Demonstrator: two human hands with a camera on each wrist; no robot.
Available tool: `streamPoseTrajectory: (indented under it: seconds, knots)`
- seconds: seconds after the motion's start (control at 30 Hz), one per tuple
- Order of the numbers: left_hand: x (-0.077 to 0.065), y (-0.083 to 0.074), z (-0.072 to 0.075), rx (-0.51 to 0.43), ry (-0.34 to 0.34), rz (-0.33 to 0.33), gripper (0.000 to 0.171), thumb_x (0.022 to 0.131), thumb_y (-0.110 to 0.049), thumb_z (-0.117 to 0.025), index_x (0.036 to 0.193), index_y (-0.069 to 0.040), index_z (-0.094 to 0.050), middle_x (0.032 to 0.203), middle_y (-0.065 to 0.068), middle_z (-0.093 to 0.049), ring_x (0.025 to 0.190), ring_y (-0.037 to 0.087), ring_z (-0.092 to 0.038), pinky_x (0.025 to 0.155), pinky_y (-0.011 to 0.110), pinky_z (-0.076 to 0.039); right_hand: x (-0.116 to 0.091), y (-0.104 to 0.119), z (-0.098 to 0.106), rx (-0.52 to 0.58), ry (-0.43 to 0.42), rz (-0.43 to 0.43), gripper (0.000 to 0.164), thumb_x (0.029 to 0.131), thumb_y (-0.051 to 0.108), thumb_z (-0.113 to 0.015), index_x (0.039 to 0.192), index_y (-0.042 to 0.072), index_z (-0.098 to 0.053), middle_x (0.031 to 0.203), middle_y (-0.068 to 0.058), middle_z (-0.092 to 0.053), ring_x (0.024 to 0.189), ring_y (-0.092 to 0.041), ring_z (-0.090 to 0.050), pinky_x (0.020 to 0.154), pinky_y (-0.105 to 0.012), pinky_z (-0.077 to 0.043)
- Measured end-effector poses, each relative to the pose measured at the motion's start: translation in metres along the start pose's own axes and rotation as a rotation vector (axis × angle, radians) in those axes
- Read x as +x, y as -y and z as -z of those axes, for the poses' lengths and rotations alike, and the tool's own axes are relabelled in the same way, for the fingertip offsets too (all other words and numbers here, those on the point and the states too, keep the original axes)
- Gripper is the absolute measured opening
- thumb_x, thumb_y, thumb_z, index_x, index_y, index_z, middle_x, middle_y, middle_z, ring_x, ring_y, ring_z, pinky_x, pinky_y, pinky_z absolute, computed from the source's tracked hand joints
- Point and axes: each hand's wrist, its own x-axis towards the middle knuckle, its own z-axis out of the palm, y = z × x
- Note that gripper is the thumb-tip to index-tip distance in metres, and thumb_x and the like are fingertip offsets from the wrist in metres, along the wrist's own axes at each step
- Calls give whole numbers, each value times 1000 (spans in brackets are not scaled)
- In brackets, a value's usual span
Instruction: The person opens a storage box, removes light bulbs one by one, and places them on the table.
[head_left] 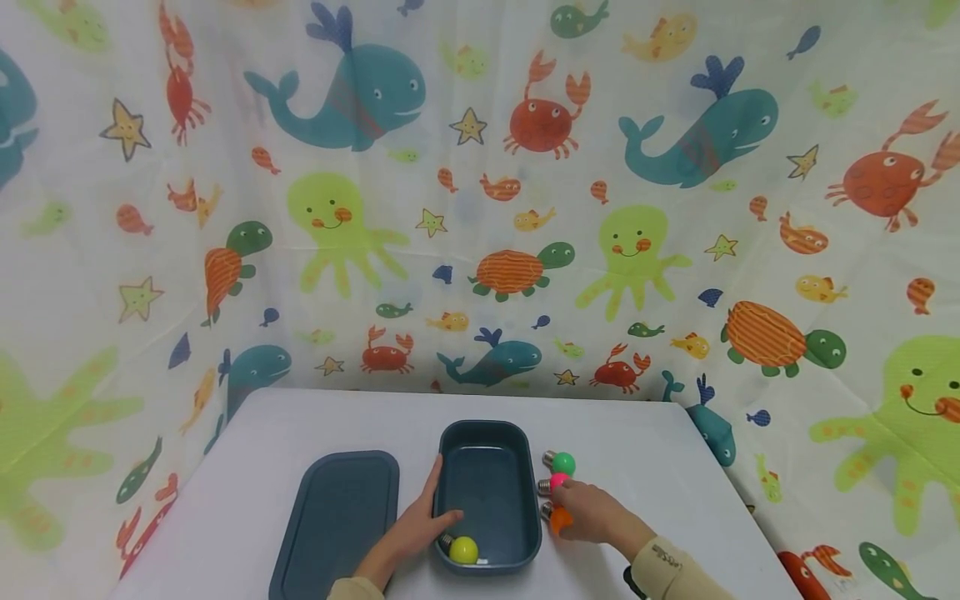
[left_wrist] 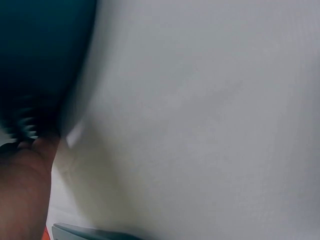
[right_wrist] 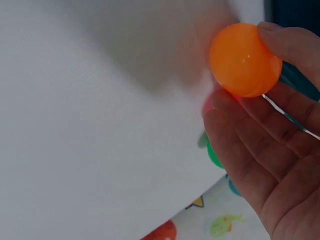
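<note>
A dark blue plastic box (head_left: 487,492) stands open on the table, with a yellow toy light bulb (head_left: 463,550) lying in its near left corner. My left hand (head_left: 416,525) holds the box's left side, thumb over the rim and fingers along the outside wall. To the right of the box, my right hand (head_left: 598,512) pinches an orange toy light bulb (right_wrist: 245,60) between thumb and fingers. Just beyond it lie a pink bulb (head_left: 559,480), partly covered by the fingers, and a green bulb (head_left: 564,463). Their screw bases point toward the box.
A flat dark blue lid (head_left: 337,517) lies on the white table (head_left: 645,450) left of the box. Behind the table and at its sides hangs a curtain (head_left: 465,333) printed with sea animals.
</note>
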Motion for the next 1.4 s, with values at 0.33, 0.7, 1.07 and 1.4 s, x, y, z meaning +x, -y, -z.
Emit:
streamPoseTrajectory:
  seconds: [0.33,0.7,1.07,1.4]
  knots:
    - [0,1,0,15,-2,0,96,93,-38,-64,158,-18,3,161,21,-10,143,49,-17,110,69,-17,0,0,2,-6,1,2,36,76,20,-85,107,13,-68,88,5,-60,75,-12,-51,75,-32,-56]
    - [-1,0,-1,32,-10,0,86,98,-38,-56,158,-22,2,161,20,-12,143,47,-18,111,67,-17,-3,-1,27,59,-109,61,37,76,21,-85,104,7,-66,91,-2,-63,82,-16,-57,76,-37,-57]
    - [-1,-1,-1,26,-10,-2,90,96,-35,-60,158,-22,2,161,21,-12,143,48,-17,111,68,-16,-1,13,52,212,-214,114,39,81,20,-80,113,8,-63,107,-6,-62,96,-24,-59,85,-45,-56]
    - [-1,-1,0,27,-9,-12,91,95,-35,-61,158,-21,3,161,21,-12,143,48,-17,111,68,-16,0,35,51,278,-163,141,48,80,22,-81,120,5,-61,117,-13,-59,104,-30,-58,86,-46,-56]
